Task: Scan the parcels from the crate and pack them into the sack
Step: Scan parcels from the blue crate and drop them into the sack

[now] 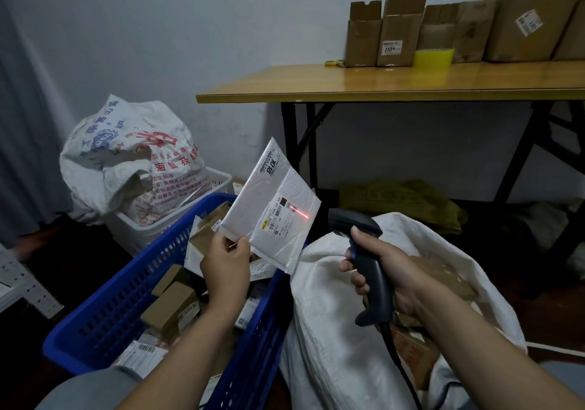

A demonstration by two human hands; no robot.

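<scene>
My left hand (226, 262) pinches the lower corner of a white padded mailer (272, 194) and holds it up above the blue crate (104, 308). A red scan line falls on the mailer's label. My right hand (384, 275) grips a black barcode scanner (364, 251), aimed left at the mailer. The crate holds several brown boxes and labelled packets. The open white sack (332, 330) lies to the right of the crate, under my right arm, with brown parcels inside.
A printed white sack (126, 156) sits in a white basket (218, 178) behind the crate. A wooden table (380, 83) at the back right carries several cardboard boxes (395, 39) and yellow tape (433, 56). An olive bag (402, 200) lies under the table.
</scene>
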